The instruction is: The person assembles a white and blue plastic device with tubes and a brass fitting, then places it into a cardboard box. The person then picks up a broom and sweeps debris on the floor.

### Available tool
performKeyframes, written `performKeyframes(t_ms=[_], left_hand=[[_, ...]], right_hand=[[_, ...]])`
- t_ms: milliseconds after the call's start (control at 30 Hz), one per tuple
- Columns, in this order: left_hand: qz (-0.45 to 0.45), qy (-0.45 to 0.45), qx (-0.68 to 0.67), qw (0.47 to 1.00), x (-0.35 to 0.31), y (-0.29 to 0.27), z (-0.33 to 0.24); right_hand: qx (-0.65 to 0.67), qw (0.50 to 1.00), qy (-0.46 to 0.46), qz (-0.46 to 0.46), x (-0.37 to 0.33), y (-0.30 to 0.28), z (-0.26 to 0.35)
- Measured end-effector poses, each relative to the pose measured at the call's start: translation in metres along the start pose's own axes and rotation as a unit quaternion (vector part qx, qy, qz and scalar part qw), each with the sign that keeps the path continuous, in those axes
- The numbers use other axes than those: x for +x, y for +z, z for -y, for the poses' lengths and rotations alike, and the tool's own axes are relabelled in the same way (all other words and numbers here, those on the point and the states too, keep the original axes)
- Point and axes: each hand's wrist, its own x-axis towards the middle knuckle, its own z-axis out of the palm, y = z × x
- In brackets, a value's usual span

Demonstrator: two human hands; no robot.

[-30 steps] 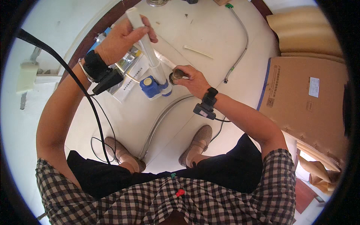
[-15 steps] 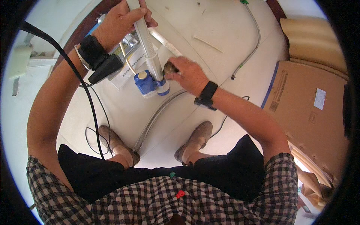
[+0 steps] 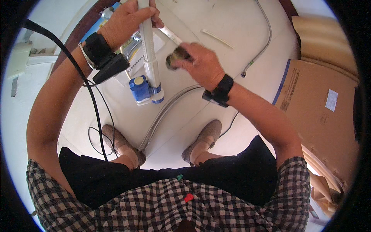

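White pipe (image 3: 148, 50) stands upright, gripped near its cut-off top by our left hand (image 3: 129, 19); our right hand (image 3: 199, 62) closes on a small dark fitting (image 3: 174, 60), blurred, beside it.

I have only one view, from the head camera, looking steeply down over my chest and knees to the floor (image 3: 232, 34). It sits close to my left hand (image 3: 129, 19) and right hand (image 3: 201, 62); the fisheye rim bends edges.
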Motion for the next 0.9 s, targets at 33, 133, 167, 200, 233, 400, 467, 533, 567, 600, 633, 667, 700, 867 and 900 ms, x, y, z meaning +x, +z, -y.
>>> performKeyframes(t_ms=[33, 133, 167, 200, 233, 400, 467, 533, 567, 600, 633, 667, 700, 867, 900], left_hand=[[-0.015, -0.008, -0.010, 1.000, 0.000, -0.001, -0.003], [0.014, 0.022, -0.071, 0.997, 0.009, -0.002, -0.003], [0.022, 0.027, -0.079, 0.996, 0.013, -0.003, -0.002], [0.028, 0.029, -0.090, 0.995, 0.015, -0.006, 0.002], [0.032, 0.030, -0.102, 0.994, 0.014, -0.006, 0.003], [-0.059, -0.020, -0.167, 0.984, 0.019, 0.013, -0.010], [-0.060, -0.047, -0.139, 0.987, 0.024, 0.020, -0.018], [-0.053, -0.011, -0.132, 0.990, 0.033, 0.028, -0.022], [-0.051, -0.006, -0.130, 0.990, 0.038, 0.031, -0.026], [-0.050, -0.001, -0.127, 0.991, 0.039, 0.030, -0.029], [-0.043, 0.028, -0.176, 0.983, 0.045, 0.030, -0.027], [-0.044, 0.031, -0.190, 0.980, 0.046, 0.028, -0.028], [-0.046, 0.033, -0.206, 0.977, 0.046, 0.031, -0.035], [-0.039, 0.099, -0.017, 0.994, 0.027, -0.001, -0.041], [-0.077, 0.115, 0.056, 0.989, 0.021, -0.003, -0.043]], right_hand=[[0.051, 0.998, 0.041, 0.010, 0.011, -0.013, 0.012], [-0.023, 0.999, -0.001, 0.028, -0.007, 0.019, 0.005], [-0.078, 0.981, -0.012, 0.177, -0.022, 0.041, -0.006], [-0.070, 0.958, 0.008, 0.277, -0.038, 0.050, 0.001], [-0.044, 0.954, 0.049, 0.292, -0.040, 0.048, 0.010], [0.160, 0.960, 0.064, 0.222, -0.011, 0.013, -0.020], [0.228, 0.955, 0.011, 0.186, 0.006, 0.001, -0.020], [0.239, 0.947, 0.029, 0.213, 0.021, -0.003, -0.001], [0.244, 0.942, 0.039, 0.226, 0.026, -0.005, 0.005], [0.276, 0.935, 0.059, 0.217, 0.027, -0.004, 0.005], [0.307, 0.926, 0.078, 0.207, 0.028, -0.002, 0.004], [0.338, 0.915, 0.097, 0.198, 0.029, -0.002, 0.004], [0.332, 0.924, 0.086, 0.172, 0.028, -0.004, 0.003], [0.496, 0.826, 0.231, 0.137, 0.030, -0.037, 0.007], [0.580, 0.775, 0.235, 0.090, 0.027, -0.039, -0.005]])
